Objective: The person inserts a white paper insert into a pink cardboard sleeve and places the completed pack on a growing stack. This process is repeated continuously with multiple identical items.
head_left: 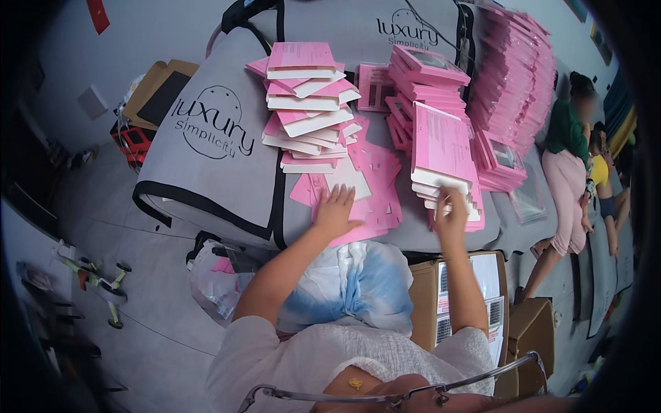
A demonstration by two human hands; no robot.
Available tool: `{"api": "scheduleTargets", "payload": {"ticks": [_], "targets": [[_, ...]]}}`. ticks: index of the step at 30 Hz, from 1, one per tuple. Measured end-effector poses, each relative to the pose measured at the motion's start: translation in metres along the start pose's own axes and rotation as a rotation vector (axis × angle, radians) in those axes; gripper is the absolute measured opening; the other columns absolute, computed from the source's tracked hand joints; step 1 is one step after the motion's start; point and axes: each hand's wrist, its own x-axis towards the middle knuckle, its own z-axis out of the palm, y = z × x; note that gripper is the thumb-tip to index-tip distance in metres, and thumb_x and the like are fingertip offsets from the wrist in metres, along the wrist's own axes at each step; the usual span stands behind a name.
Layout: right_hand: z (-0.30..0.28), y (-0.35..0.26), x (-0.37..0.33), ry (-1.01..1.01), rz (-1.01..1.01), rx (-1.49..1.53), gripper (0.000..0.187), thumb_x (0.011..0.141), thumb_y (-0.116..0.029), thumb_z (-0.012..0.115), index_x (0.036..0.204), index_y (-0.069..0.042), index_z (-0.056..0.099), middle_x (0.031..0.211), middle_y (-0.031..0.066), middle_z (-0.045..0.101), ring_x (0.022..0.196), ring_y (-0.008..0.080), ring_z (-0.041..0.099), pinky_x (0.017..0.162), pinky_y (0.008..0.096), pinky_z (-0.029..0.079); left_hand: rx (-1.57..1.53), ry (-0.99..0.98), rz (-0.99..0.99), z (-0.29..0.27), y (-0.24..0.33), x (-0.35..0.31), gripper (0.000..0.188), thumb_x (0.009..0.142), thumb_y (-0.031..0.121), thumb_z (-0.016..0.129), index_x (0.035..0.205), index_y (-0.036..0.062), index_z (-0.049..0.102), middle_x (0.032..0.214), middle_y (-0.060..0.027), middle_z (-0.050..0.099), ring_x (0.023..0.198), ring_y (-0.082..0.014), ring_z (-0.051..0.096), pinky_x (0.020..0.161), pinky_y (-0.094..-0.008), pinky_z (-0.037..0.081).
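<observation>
My left hand (336,213) lies with fingers spread on loose flat pink card sheets (382,182) and a white piece among them. My right hand (451,215) is closed at the white front end of a pink box (444,144), which tops a stack of similar boxes on the right. How far its fingers reach round the box is partly hidden. Behind my left hand rises a tall, uneven stack of pink boxes with white sides (310,120).
The grey padded surface (213,186) has black edging. Pink window boxes (427,65) stand behind, beside tall wrapped pink stacks (513,76). Cardboard cartons (513,275) and a clear plastic bag (213,289) sit below the front edge. Two people (571,138) are at the right.
</observation>
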Motion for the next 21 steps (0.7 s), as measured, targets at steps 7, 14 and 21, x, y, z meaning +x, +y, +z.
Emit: {"api": "scheduleTargets", "payload": {"ticks": [7,14,21], "targets": [[0.069,-0.016,-0.118,-0.425,0.953,0.466,0.03,0.092,-0.023,0.056,0.107,0.003,0.053,0.068,0.0082,0.061,0.055,0.0156,0.061,0.053,0.0256,0.049,0.039,0.16,0.208,0.036,0.014,-0.074,0.047,0.089,0.03,0.052,0.122,-0.0025,0.05,0.122,-0.023,0.053,0.117,-0.0339,0.05,0.096,-0.0448,0.042],[0.078,-0.032,-0.136,-0.182,0.796,0.842,0.015,0.089,-0.013,0.06,0.093,0.001,0.064,0.08,0.0077,0.066,0.069,0.0141,0.063,0.064,0.024,0.048,-0.22,0.27,0.311,-0.008,0.059,-0.112,0.046,0.087,0.021,0.055,0.124,-0.005,0.047,0.127,-0.026,0.048,0.126,-0.0342,0.041,0.105,-0.0449,0.03],[0.016,-0.083,-0.099,-0.207,-0.331,0.023,0.032,0.068,-0.005,0.066,0.1,-0.005,0.066,0.088,0.0089,0.064,0.073,0.0226,0.062,0.063,0.0296,0.049,-2.21,0.384,-0.473,-0.075,0.063,-0.099,0.077,0.095,0.037,0.047,0.144,-0.0009,0.001,0.151,-0.0133,0.006,0.138,-0.0263,0.018,0.109,-0.0433,0.021]]}}
